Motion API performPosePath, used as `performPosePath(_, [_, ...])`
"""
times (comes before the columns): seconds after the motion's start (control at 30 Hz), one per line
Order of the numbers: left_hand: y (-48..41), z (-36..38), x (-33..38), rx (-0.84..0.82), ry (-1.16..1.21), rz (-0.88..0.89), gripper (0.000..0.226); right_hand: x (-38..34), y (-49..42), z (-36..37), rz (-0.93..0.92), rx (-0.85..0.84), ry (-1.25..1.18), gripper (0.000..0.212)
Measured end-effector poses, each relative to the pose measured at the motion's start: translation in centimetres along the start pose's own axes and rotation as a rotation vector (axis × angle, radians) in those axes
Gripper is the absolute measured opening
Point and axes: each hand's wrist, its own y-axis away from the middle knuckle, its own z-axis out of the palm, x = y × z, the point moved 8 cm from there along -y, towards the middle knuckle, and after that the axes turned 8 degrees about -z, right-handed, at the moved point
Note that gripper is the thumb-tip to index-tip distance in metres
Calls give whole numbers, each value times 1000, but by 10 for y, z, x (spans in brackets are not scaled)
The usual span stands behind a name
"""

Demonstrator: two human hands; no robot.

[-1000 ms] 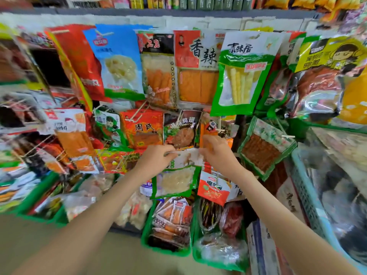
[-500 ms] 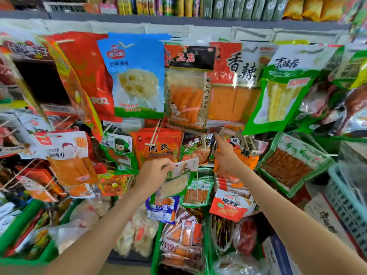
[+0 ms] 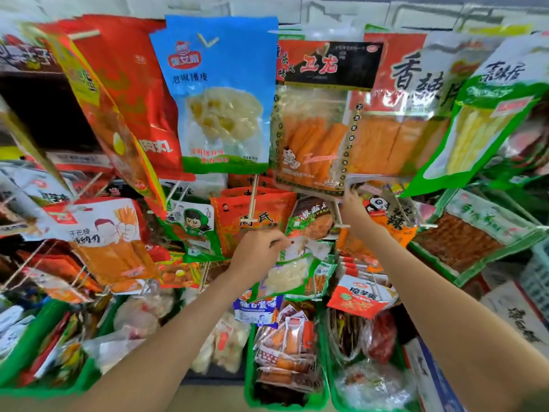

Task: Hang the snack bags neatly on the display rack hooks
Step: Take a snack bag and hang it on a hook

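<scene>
My left hand [image 3: 258,253] pinches the top edge of a small green-edged snack bag [image 3: 289,272] with pale white pieces inside, held in front of the rack's middle row. My right hand [image 3: 355,208] reaches higher and grips the bottom corner of the large clear bag of orange sticks [image 3: 312,135] that hangs in the top row. A white hook [image 3: 338,217] juts out just below that hand, beside the panda bag [image 3: 386,212]. Other hooks hold the orange-red bag [image 3: 252,217] and the blue bag [image 3: 219,93].
Packed snack bags hang across the whole rack, with hook tips that stick out toward me. Green plastic bins [image 3: 249,367] with loose packets stand below. A pale blue basket [image 3: 537,269] sits at the right. A red-and-white bag [image 3: 361,295] hangs low under my right forearm.
My right hand let go of the small bag and rose to the bottom corner of the large orange-stick bag. My left hand kept the small bag and lifted it slightly. The camera tilted up and closer.
</scene>
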Motion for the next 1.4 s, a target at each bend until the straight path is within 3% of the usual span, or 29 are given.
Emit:
performPosePath(0.1, [3, 4, 1, -39, -2, -3, 21, 0, 4, -2, -33, 33, -3, 74])
performPosePath(0.37, [10, -2, 8, -13, -6, 0, 15, 4, 51, -1, -191, 98, -164, 23])
performPosePath(0.6, [20, 0, 28, 6, -29, 16, 17, -9, 82, -20, -240, 89, -183, 3])
performPosePath(1.07, [21, 8, 39, -36, 12, -19, 22, 21, 112, -28, -269, 11, -84, 17])
performPosePath(1.17, [20, 11, 44, -69, 11, -16, 23, 22, 110, -31, -235, 30, -110, 10])
performPosePath(1.4, [20, 0, 37, -66, 43, -49, 21, -10, 93, -29, -227, 101, -236, 20])
